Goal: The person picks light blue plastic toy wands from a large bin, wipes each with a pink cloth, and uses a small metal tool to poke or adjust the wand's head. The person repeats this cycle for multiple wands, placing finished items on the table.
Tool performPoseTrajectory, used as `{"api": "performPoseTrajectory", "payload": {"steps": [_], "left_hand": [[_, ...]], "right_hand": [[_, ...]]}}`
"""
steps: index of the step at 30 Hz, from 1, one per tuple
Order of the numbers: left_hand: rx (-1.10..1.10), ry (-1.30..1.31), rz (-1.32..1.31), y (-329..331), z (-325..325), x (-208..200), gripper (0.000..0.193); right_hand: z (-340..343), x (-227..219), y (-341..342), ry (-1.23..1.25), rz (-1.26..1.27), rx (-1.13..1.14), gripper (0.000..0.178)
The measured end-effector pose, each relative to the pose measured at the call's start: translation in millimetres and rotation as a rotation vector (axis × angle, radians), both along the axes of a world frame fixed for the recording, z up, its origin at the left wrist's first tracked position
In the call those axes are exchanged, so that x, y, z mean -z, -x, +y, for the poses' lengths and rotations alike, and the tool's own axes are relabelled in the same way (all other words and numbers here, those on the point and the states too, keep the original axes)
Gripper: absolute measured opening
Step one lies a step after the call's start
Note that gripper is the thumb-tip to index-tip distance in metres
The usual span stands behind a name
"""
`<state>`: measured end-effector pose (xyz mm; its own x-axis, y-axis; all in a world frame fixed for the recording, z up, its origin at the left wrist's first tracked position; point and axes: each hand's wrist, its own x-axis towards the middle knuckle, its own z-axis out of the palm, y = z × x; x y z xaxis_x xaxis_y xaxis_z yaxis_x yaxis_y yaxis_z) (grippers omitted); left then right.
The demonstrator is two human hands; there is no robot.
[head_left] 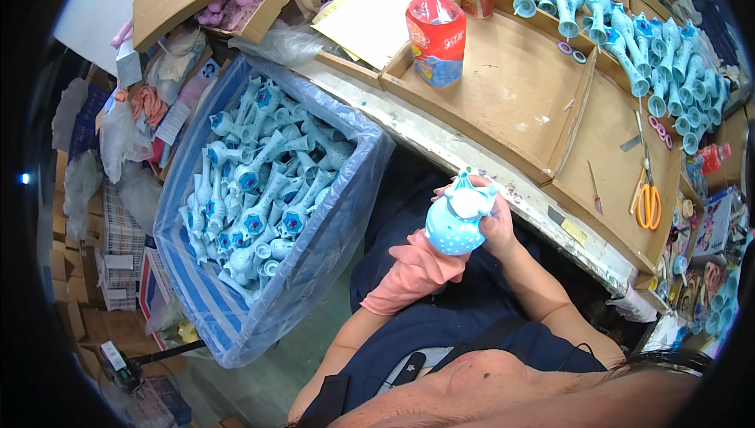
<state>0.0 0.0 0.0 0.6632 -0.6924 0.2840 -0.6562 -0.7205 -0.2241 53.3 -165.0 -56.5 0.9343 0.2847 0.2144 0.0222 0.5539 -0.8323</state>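
In front of my torso I hold a light-blue plastic toy piece [456,223] with a round, white-dotted body and a crown-like pointed top. My right hand [499,223], bare, wraps its far and right side, with the thumb against the body. A pink glove covers my left hand [421,271], which closes around the piece's lower left; its lower end is hidden there. To the left, a crate lined with clear plastic [354,184] holds many similar light-blue pieces [255,180] with flared stems, some with dark-blue, star-like centres.
The worktable carries shallow cardboard trays [503,113], a red-labelled bottle [436,35], orange-handled scissors [649,204] and a thin screwdriver [595,192]. More light-blue pieces [668,58] lie at the far right. A carton with pink parts [259,23] stands at the far left.
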Motion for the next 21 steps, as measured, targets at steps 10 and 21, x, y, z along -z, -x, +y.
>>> {"api": "performPoseTrajectory", "payload": {"steps": [10, 21], "left_hand": [[0.131, -0.002, -0.072, -9.2, 3.8, 25.3, 0.029], [-0.137, 0.972, 0.743, 7.2, 7.2, 19.2, 0.053]], "right_hand": [[1.5, -2.4, -0.5, -0.030, 0.049, 0.038, 0.086], [-0.8, -44.1, 8.5, 0.235, -0.242, -0.001, 0.087]]}}
